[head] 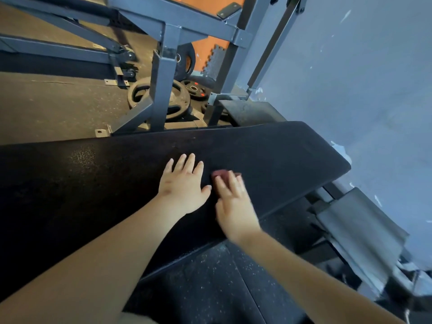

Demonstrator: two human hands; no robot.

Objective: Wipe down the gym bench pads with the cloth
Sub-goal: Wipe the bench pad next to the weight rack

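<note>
Cloth point(220, 173), a small reddish-brown wad, lies on the black bench pad point(280, 155) beneath the fingertips of the right hand point(231, 202). That hand bears on it with fingers laid out nearly straight, pressing rather than clutching; only the far edge of the cloth shows past the fingertips. The hand is blurred, so whether the thumb tucks against the cloth cannot be told.

Just beside this grip, on the thumb side, the left hand point(182, 181) rests flat on the same pad, palm down, fingers spread and holding nothing. Its thumb tip comes close to the right hand's forefinger and the near edge of the cloth.

The pad stretches away from the grip on both sides, its rounded end lying out past the little-finger side of the right hand. Beyond the fingertips, across the pad's far edge, stands a grey steel frame point(163, 73) with black weight plates point(177, 97) lying on the floor around its base. Out past the pad's rounded end rises a grey wall point(362, 78), and below the right wrist side sits a grey padded roller point(357, 220). Under both forearms, nearer the person than the grip, is speckled black rubber flooring point(210, 277).
</note>
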